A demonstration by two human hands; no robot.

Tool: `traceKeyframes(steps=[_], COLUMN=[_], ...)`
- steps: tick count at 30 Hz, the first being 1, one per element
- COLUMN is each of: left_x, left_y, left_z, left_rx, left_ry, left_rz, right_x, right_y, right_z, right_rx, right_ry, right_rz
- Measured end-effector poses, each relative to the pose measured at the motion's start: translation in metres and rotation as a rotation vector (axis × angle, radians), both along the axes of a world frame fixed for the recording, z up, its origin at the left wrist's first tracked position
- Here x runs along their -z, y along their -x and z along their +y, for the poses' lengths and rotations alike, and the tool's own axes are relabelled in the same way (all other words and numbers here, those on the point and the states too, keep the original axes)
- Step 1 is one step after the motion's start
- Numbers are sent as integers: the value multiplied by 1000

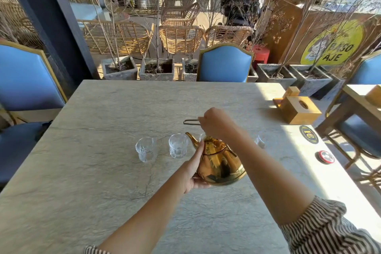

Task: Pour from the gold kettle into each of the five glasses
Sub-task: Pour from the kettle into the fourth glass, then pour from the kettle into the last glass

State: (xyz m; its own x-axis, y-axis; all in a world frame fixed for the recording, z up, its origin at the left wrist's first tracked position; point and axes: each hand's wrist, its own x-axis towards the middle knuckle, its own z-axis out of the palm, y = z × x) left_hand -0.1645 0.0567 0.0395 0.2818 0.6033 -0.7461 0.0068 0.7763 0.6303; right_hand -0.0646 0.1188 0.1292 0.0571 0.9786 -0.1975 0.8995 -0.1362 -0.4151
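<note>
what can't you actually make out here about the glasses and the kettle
- Head view: only four of five glasses show: two clear ones, a sliver behind the gold kettle, one washed out by sun glare. The fifth is presumably behind the right hand or arm.
- Fill levels: glass too clear and small to tell.
- Kettle's contents: lid on.
- Handle: mostly covered by the right hand.
- Kettle's underside: hidden by the left hand.

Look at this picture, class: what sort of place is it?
Probably a cafe or restaurant. A stone-topped table has a wooden tissue box and numbered table disc; rattan chairs fill a terrace outside, beside a round yellow sign.
</note>
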Motion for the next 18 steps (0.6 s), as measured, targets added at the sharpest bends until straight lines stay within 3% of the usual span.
traceKeyframes(steps=[7, 18], left_x=[4, -2], left_y=[11, 35], left_z=[-1, -5], left_rx=[-59, -171], left_ry=[-4, -12], left_rz=[11, -48], right_x=[11, -12], right_y=[8, 50], right_z=[0, 12], right_rx=[-1, -212], right_ry=[-38, -21], right_rz=[28, -29])
